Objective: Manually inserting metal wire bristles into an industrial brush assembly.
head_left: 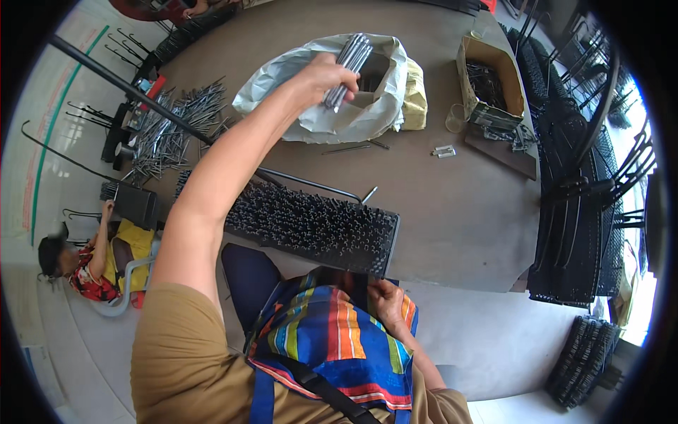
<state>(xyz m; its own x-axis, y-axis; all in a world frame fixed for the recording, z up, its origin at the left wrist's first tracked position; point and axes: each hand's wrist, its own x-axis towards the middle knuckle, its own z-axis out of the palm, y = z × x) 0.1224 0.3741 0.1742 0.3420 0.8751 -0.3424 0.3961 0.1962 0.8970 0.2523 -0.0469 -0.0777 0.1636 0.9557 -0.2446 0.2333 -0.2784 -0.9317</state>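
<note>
My left hand (326, 79) is stretched far forward, its fingers closed round a bundle of thin silver metal rods (354, 53). Beneath the bundle lies a white sack (272, 81) with its mouth spread wide. Close to my lap, my right hand (388, 304) has curled fingers just below the near right corner of a long black rack (374, 261); what they hold, if anything, is hidden. Densely packed small black prongs (296, 219) cover the rack, and a bent black wire rod (311, 182) runs along its far side.
Loose silver rods (173, 131) lie piled on the table's left. A cardboard box (491, 85) of dark pieces and a clear cup (455, 119) stand right. Black mesh racks (575, 212) line the right edge. Another person (92, 261) sits at left, handling a black rack.
</note>
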